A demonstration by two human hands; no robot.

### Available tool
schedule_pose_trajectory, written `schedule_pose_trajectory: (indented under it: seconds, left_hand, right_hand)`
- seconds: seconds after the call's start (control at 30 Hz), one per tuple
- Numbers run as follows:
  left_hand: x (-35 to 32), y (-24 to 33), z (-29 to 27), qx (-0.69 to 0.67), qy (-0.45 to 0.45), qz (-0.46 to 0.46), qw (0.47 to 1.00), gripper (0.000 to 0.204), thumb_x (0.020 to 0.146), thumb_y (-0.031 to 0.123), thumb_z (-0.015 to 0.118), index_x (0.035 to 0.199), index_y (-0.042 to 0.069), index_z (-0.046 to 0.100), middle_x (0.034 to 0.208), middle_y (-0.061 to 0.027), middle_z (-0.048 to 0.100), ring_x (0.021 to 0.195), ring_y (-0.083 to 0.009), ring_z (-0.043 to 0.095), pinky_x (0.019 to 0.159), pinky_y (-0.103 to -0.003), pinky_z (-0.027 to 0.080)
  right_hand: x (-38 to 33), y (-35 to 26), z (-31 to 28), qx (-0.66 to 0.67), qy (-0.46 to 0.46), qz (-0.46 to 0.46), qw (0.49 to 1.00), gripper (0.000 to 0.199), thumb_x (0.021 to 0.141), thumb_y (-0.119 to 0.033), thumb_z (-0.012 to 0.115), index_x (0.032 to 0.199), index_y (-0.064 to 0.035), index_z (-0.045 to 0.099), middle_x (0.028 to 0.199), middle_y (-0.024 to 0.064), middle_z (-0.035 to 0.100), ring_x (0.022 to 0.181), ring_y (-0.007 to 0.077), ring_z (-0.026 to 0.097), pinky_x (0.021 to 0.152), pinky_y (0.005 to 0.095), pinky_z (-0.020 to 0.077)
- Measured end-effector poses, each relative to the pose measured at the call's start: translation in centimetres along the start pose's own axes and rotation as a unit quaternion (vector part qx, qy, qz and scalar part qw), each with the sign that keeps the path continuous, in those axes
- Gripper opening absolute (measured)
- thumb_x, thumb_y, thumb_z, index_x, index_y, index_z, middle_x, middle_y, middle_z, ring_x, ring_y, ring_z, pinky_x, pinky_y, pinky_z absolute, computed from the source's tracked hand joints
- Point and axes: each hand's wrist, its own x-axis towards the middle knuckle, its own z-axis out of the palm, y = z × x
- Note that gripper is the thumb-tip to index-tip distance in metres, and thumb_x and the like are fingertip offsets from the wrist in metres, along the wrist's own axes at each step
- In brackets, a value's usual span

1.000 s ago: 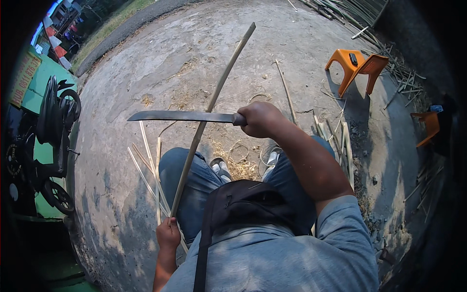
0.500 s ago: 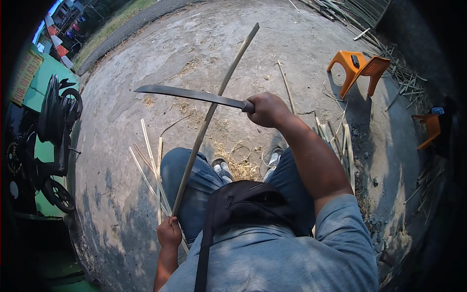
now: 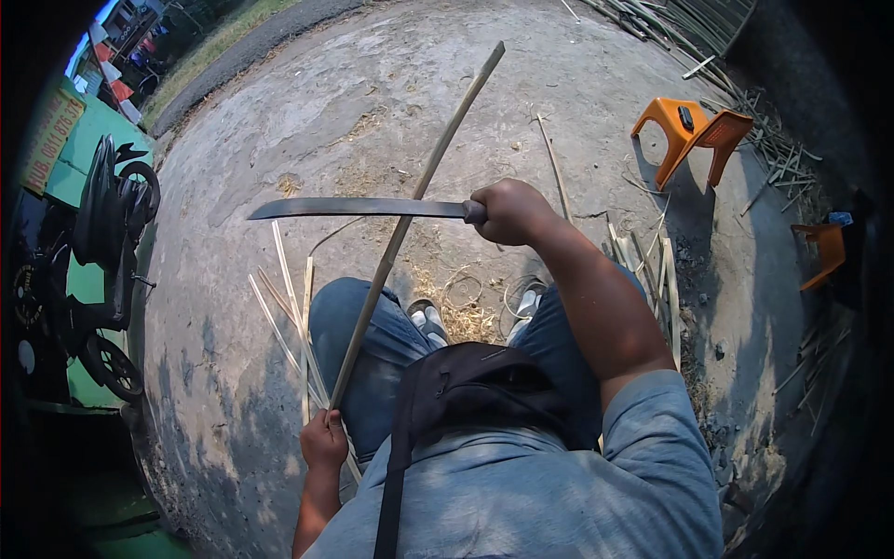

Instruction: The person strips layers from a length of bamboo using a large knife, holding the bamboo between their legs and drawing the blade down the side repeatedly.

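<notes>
My right hand [image 3: 512, 212] is closed round the handle of a machete [image 3: 358, 207], whose long dark blade points left. The blade lies across a long bamboo strip [image 3: 438, 154]; whether the two touch I cannot tell. Low on the left, my left hand [image 3: 324, 438] grips the strip's near end, and the strip slants up and away to the right past my left knee. Several pale split strips [image 3: 293, 312] lean beside my left leg. More cut strips [image 3: 666, 284] stand by my right leg, partly behind my forearm.
Shavings [image 3: 466, 321] lie between my feet on the concrete ground [image 3: 233, 279]. At the right stands an orange plastic chair [image 3: 722, 135] with a small dark object on its seat. A bamboo pile [image 3: 782, 163] is beyond it. Against the left side is a parked motorbike [image 3: 107, 252].
The machete blade has turned from a slant to nearly level, its tip dropping toward me and a little left. The bamboo strip and my left hand stay almost in place.
</notes>
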Motion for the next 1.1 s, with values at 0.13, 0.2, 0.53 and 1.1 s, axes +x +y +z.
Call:
schedule_pose_trajectory:
  seconds: [0.13,0.2,0.53,1.1]
  left_hand:
    - [0.0,-0.1,-0.2,0.008,-0.004,0.007,1.0,0.061,0.108,0.055,0.05,0.079,0.003,0.06,0.069,-0.0257,0.06,0.073,-0.0536,0.063,0.059,-0.057,0.045]
    - [0.1,0.0,-0.5,0.008,-0.007,0.008,1.0,0.061,0.108,0.055,0.05,0.08,0.003,0.06,0.069,-0.0256,0.06,0.073,-0.0534,0.063,0.059,-0.057,0.045]
    - [-0.1,-0.6,0.0,-0.026,-0.025,0.005,0.999,0.063,0.109,0.056,0.048,0.079,0.002,0.06,0.067,-0.0252,0.06,0.071,-0.0532,0.063,0.058,-0.055,0.045]
    - [0.3,-0.3,-1.0,-0.047,-0.063,-0.026,0.997,0.066,0.108,0.059,0.047,0.082,0.001,0.063,0.067,-0.0252,0.06,0.07,-0.0509,0.065,0.059,-0.053,0.046]
  right_hand:
    - [0.7,2.0,0.0,0.071,0.049,0.057,0.995,0.021,0.088,-0.023,0.067,0.104,-0.0154,0.078,0.098,0.0153,0.077,0.097,0.0365,0.074,0.086,0.0475,0.0591]
    - [0.2,1.9,0.3,0.083,0.04,0.042,0.995,0.021,0.089,-0.024,0.067,0.104,-0.0149,0.078,0.098,0.0154,0.077,0.097,0.0364,0.074,0.087,0.0474,0.0589]
    - [-1.7,-3.4,0.2,-0.08,-0.076,-0.11,0.988,0.017,0.079,-0.021,0.071,0.095,-0.0199,0.077,0.094,0.0096,0.076,0.093,0.0338,0.075,0.081,0.0476,0.0595]
    - [-1.7,-2.8,0.1,-0.061,-0.06,-0.057,0.995,0.017,0.085,-0.022,0.068,0.099,-0.0183,0.077,0.098,0.0113,0.077,0.096,0.0349,0.075,0.084,0.047,0.0599]
